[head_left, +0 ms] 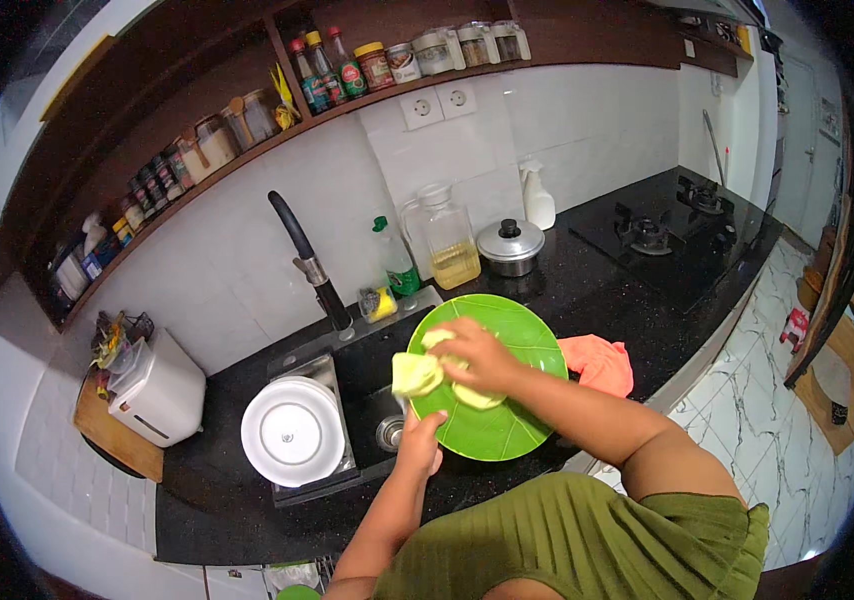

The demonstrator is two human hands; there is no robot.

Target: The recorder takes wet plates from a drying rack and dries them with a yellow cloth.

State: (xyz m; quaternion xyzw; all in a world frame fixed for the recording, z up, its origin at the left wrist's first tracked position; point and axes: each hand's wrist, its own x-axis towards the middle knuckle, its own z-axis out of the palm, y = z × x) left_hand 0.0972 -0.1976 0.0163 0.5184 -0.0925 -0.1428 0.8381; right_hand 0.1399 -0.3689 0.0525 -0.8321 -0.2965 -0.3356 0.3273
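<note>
My left hand [421, 441] grips the lower left rim of a green leaf-patterned plate [502, 431], which is held over the right part of the sink and the counter edge. On the plate's left half, my right hand [474, 356] has its fingers around pale yellow-green pieces [478, 396] of what looks like cut vegetable or fruit; blur hides the exact grip. One larger pale piece [416, 374] sticks out past the plate's left rim, above the sink basin [367, 360]. Part of the pieces is hidden under my right hand.
White plates [292, 431] lie stacked left of the basin, near a black faucet [311, 266]. Behind stand a green-capped bottle [397, 259], a pitcher of yellow liquid [453, 255] and a lidded metal pot [511, 246]. An orange cloth [599, 364] and a gas hob [659, 232] are rightward.
</note>
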